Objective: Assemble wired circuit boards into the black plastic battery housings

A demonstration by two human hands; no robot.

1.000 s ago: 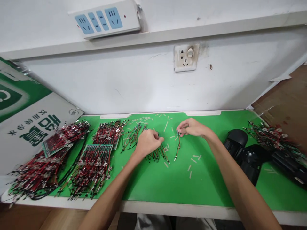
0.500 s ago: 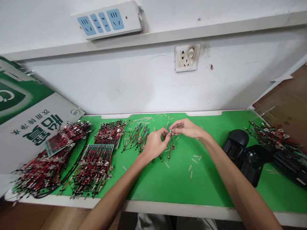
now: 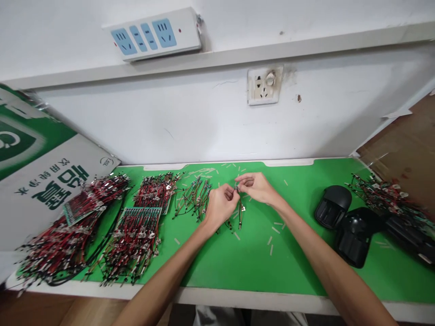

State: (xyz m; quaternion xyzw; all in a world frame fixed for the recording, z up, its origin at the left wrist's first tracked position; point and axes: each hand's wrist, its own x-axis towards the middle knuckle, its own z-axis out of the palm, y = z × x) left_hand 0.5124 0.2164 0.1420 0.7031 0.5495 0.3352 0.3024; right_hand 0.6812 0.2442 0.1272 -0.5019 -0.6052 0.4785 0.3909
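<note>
My left hand (image 3: 220, 206) and my right hand (image 3: 256, 186) meet over the middle of the green mat (image 3: 244, 262). Both pinch the top end of a short brown wire lead (image 3: 239, 213), which hangs down from my fingertips toward the mat. Just left of my left hand lies a loose heap of similar brown leads (image 3: 192, 199). Small pale strips (image 3: 273, 231) are scattered on the mat around my hands.
Bundles of red and black wired boards (image 3: 136, 235) cover the mat's left part, beside a green and white carton (image 3: 37, 176). Black plastic housings (image 3: 353, 233) and another wire pile (image 3: 384, 194) sit at the right. Wall sockets (image 3: 263, 83) and a power strip (image 3: 156, 34) hang above.
My left hand left the heap of leads and moved right to join my right hand. My right hand drew left with the lead, which both now pinch.
</note>
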